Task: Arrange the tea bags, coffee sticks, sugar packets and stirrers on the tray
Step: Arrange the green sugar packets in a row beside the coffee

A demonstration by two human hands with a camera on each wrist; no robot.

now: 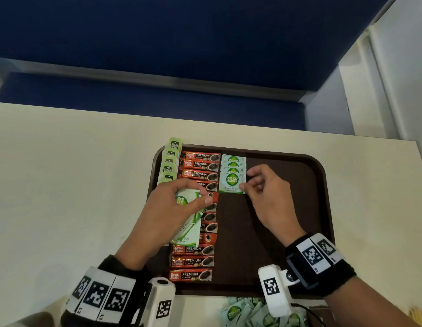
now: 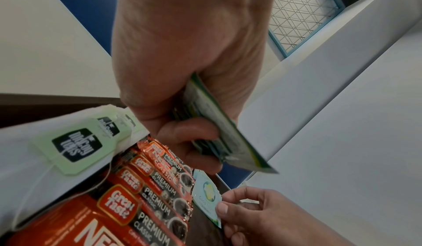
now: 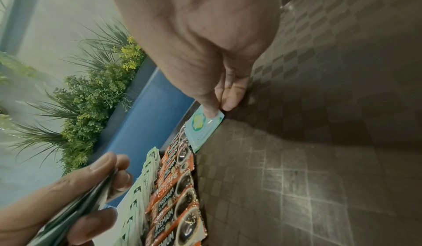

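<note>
Left hand (image 1: 167, 208) grips spare sugar packets (image 1: 188, 215); right hand (image 1: 264, 192) fingers (image 1: 242, 186) pinch the front sugar packet (image 1: 231, 182), which lies just left of them.

Even indoor light fills the head view, edges bowed by the wide lens; both wrist views turn dim and soft.

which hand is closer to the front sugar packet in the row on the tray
Right. The right hand touches the front sugar packet at its right edge; the left hand is apart from it, over the coffee sticks, gripping spare sugar packets.
</note>
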